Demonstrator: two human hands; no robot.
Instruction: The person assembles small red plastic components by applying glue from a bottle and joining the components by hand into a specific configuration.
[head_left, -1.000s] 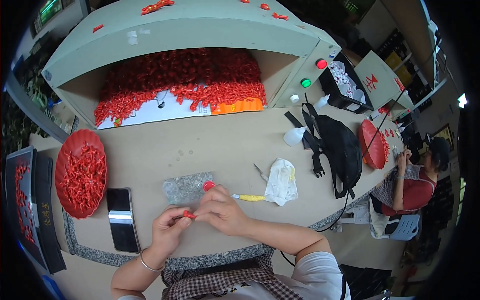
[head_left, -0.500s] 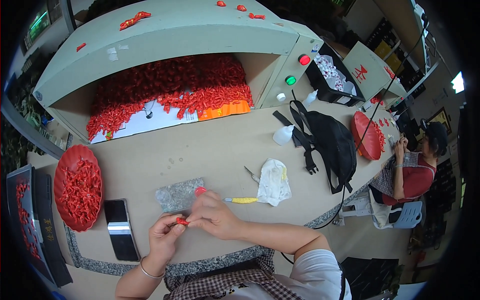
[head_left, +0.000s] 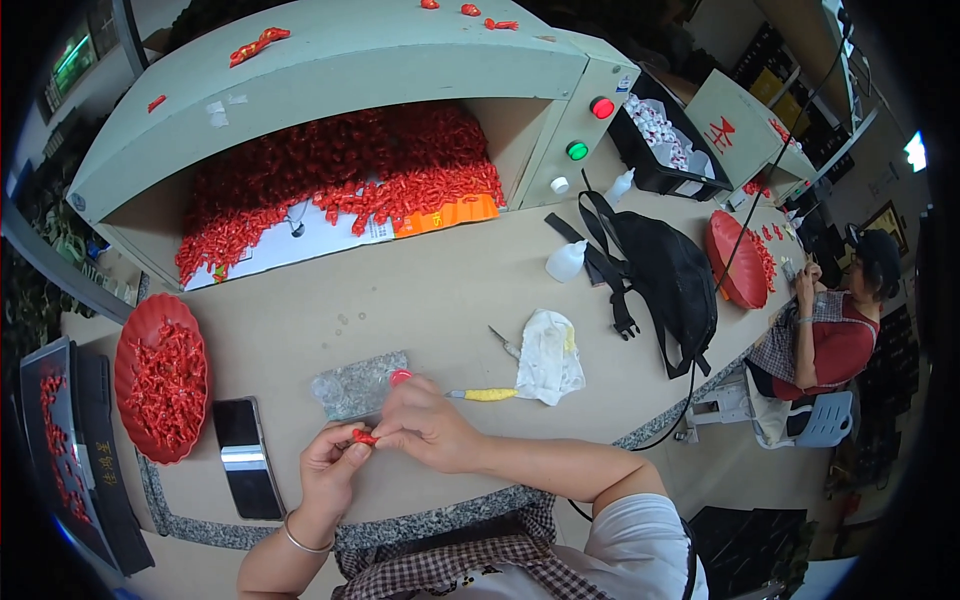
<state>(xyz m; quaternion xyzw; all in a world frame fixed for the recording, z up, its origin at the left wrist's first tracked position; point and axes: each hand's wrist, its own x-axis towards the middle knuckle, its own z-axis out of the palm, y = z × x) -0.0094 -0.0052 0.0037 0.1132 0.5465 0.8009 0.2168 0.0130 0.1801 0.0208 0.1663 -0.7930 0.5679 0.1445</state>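
Observation:
A small glossy red piece (head_left: 364,437) is pinched between my two hands, close to the front edge of the table; its exact kind is too small to tell. My left hand (head_left: 330,462) grips it between thumb and forefinger. From the right, my right hand (head_left: 425,428) closes its fingertips on the other end. Just beyond the right hand lies a grey speckled block (head_left: 358,384), with a round pink-red object (head_left: 401,377) at its right end, partly covered by the hand. To the left a scalloped red bowl (head_left: 122,370) holds a heap of similar red pieces.
A phone (head_left: 247,460) lies left of my hands. Rightward are a yellow-handled tool (head_left: 488,395), a white cloth (head_left: 550,360), a small white bottle (head_left: 567,262) and a black bag (head_left: 660,280). A pale green cabinet (head_left: 330,75) full of red pieces stands behind. Another person (head_left: 835,325) sits far right.
The whole view has shifted slightly. Both hands stay at the red piece, with only small finger movement.

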